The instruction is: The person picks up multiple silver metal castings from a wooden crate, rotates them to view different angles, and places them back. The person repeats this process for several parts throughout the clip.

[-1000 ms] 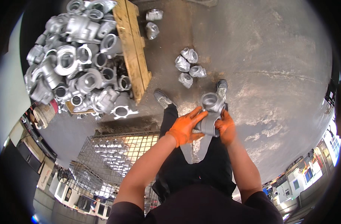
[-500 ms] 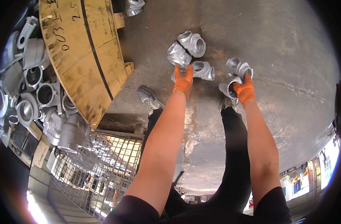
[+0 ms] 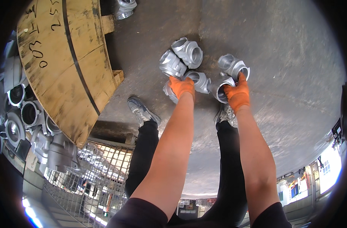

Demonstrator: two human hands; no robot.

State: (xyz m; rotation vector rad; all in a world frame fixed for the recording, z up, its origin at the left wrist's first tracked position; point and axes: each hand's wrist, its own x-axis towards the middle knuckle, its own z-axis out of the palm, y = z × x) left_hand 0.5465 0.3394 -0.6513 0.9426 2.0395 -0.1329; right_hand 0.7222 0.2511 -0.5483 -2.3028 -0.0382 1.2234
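Observation:
Both hands wear orange gloves. My left hand reaches into a cluster of hollow silver castings on the floor. Its fingers curl round a low casting, whose far side they partly hide. Beside these fingers lie an upright-looking casting and a wider one; a further casting rests behind. To the right, my right hand has fingers in the open mouths of two castings: a finger in the far casting, the thumb side at the near casting. Both touch the floor or nearly so.
A wooden crate panel with a black strap stands at the left. Beyond it are piled grey castings and a wire mesh cage. Another casting lies at the far edge. My shoes flank the work.
The view has shifted, so the scene sits further left. My left fingers have curled in, and the low casting beneath them shows more. The right hand keeps its place at the two castings.

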